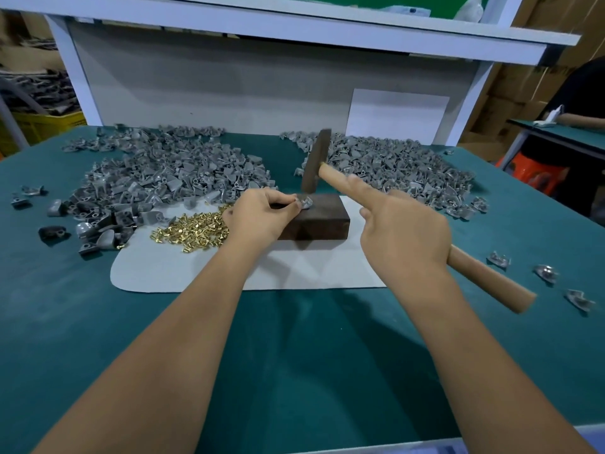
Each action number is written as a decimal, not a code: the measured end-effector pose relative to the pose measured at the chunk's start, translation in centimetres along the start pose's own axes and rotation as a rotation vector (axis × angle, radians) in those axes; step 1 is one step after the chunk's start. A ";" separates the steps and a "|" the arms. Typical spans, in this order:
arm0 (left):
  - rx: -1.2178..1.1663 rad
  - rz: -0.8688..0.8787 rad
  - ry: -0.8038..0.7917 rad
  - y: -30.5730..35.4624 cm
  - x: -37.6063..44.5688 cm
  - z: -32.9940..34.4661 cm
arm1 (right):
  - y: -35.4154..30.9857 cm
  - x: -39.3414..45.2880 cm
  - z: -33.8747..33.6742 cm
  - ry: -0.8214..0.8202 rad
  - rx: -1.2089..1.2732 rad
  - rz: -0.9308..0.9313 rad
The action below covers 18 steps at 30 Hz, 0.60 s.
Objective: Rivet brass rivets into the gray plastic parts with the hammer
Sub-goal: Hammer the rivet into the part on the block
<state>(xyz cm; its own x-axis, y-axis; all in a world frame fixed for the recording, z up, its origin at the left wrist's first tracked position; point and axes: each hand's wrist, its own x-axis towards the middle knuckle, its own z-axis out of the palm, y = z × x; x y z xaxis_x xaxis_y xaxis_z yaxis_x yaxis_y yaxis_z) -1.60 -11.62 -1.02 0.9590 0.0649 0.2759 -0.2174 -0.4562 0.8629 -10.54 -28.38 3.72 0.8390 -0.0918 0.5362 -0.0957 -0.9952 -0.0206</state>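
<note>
On the green bench top [294,371] a dark block [322,221] sits on a pale gray mat [196,273], and on the block's top face lies one gray plastic part [306,202]. The left hand [258,217] pinches that part between thumb and curled fingertips at its left edge. The right hand [406,237] is wrapped round the wooden handle of the hammer [315,165], index finger laid straight along the handle toward the head. The dark steel head stands nearly upright, its lower end right at the held part; blur keeps me from telling whether it touches.

Just left of the block, partly under the left wrist, a heap of brass rivets [190,232] is spread on the mat. Behind and to the left a big pile of gray parts [157,178] spills forward, its nearest pieces lapping onto the mat's far-left corner beside the rivets. A second pile [393,172] rises behind the right hand, and the hammer head stands in front of its left edge. A few loose gray pieces [546,273] lie scattered on the bench to the right, near the butt of the handle.

A white panel [397,116] leans against the gray backboard [229,93] under a white shelf [294,24]. Far left, a yellow crate [45,126] holds dark stock; far right, another person's arm [579,119] rests on a neighboring table.
</note>
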 end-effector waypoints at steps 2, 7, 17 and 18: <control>0.037 0.001 0.008 0.1 0.0 0.0 | 0.1 0.2 -0.1 0.076 0.049 0.038; 0.020 -0.010 0.013 0.1 0.0 0.0 | -0.2 0.2 0.3 -0.013 -0.028 -0.018; -0.075 -0.036 -0.029 0.0 0.1 -0.1 | 0.4 3.9 1.2 0.098 0.442 0.261; -0.112 -0.048 -0.047 -0.1 0.3 -0.2 | 0.4 4.0 1.9 0.080 0.440 0.288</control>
<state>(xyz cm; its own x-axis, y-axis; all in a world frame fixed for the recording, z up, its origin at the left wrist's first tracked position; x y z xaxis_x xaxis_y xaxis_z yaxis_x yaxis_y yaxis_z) -1.36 -11.38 -0.95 0.9756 0.0414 0.2155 -0.1877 -0.3513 0.9173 -6.23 -29.24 4.20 0.7666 -0.3779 0.5192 -0.0680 -0.8517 -0.5195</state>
